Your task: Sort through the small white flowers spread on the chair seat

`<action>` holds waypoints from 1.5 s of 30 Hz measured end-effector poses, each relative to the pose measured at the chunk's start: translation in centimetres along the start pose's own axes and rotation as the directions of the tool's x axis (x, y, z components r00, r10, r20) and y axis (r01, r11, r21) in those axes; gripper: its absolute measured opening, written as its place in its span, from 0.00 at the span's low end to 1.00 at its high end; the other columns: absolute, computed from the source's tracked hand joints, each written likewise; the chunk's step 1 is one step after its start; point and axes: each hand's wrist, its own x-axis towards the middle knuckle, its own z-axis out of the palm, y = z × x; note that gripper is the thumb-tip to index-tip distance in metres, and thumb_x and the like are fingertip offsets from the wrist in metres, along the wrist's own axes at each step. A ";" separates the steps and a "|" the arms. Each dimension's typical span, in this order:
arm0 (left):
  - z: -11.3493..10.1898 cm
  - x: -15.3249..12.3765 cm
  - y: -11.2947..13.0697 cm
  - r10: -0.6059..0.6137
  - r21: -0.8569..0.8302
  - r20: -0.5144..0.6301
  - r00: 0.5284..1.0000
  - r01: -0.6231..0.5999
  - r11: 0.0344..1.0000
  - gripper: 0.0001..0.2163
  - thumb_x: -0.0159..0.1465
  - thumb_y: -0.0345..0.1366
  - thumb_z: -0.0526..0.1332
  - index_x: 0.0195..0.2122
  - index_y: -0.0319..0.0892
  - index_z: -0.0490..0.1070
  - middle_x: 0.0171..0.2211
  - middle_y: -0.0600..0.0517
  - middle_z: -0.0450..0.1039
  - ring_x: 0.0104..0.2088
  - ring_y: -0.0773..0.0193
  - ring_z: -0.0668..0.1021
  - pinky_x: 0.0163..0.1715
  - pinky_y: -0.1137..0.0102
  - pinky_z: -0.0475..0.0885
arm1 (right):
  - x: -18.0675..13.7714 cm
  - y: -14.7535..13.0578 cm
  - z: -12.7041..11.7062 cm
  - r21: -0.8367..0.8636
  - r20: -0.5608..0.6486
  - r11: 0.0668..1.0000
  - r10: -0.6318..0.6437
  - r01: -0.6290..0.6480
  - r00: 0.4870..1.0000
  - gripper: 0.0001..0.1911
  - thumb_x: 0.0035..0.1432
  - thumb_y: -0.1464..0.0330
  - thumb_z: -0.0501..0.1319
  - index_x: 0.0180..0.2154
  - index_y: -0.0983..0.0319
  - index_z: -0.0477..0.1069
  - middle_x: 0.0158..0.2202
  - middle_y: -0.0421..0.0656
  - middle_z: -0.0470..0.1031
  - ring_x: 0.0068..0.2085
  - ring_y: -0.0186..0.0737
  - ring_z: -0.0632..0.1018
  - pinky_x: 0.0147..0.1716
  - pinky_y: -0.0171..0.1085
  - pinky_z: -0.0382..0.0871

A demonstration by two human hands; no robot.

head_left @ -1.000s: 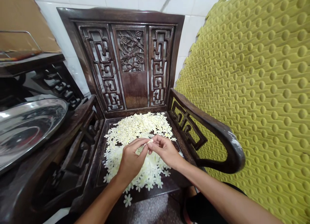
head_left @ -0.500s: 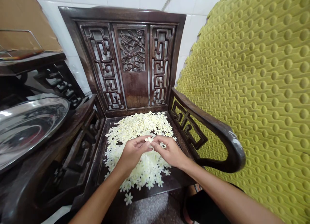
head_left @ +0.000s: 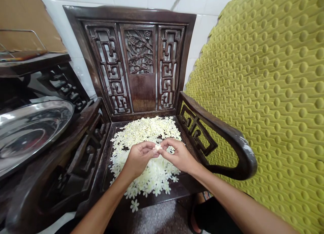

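Note:
A carved dark wooden chair [head_left: 141, 65] stands in front of me. Its seat is covered with a heap of small pale yellow-white flower shapes [head_left: 141, 134]. My left hand [head_left: 138, 158] and my right hand [head_left: 178, 155] meet above the middle of the heap. Both pinch one small white flower piece [head_left: 158, 147] between their fingertips. One flower [head_left: 134, 205] lies apart near the seat's front edge.
A shiny metal tray [head_left: 30, 126] rests at the left on dark furniture. A large yellow-green studded foam mat [head_left: 265, 92] leans at the right behind the chair's armrest [head_left: 222, 136]. White wall tiles and brown cardboard [head_left: 22, 18] lie behind.
Both hands stay together on the same small piece, with the fingers shifting slightly. The view has moved a little.

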 end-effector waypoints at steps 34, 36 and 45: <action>0.9 -0.5 -0.4 -0.248 -0.367 -0.097 0.964 0.197 0.909 0.11 0.52 0.33 0.73 0.36 0.36 0.79 0.40 0.44 0.81 0.41 0.59 0.82 0.52 0.63 0.75 | -0.4 0.6 0.8 -0.562 0.065 0.771 -0.321 0.300 0.945 0.11 0.68 0.71 0.51 0.33 0.59 0.68 0.35 0.46 0.75 0.38 0.44 0.68 0.43 0.46 0.57; 0.6 -0.5 -0.1 -0.256 -0.353 -0.033 0.966 0.229 0.907 0.10 0.53 0.33 0.73 0.36 0.35 0.80 0.41 0.43 0.81 0.42 0.59 0.82 0.52 0.64 0.75 | -0.5 0.7 0.9 -0.555 0.079 0.767 -0.339 0.323 0.938 0.11 0.68 0.71 0.52 0.33 0.59 0.68 0.35 0.46 0.75 0.38 0.45 0.68 0.43 0.46 0.58; 0.8 -0.9 0.1 -0.151 -0.237 -0.109 0.983 0.122 0.964 0.12 0.50 0.34 0.74 0.35 0.36 0.79 0.34 0.46 0.82 0.37 0.60 0.82 0.47 0.63 0.77 | -0.4 0.5 0.5 -0.404 0.009 0.862 -0.332 0.307 0.943 0.07 0.65 0.71 0.55 0.34 0.59 0.69 0.38 0.47 0.76 0.41 0.47 0.71 0.44 0.48 0.61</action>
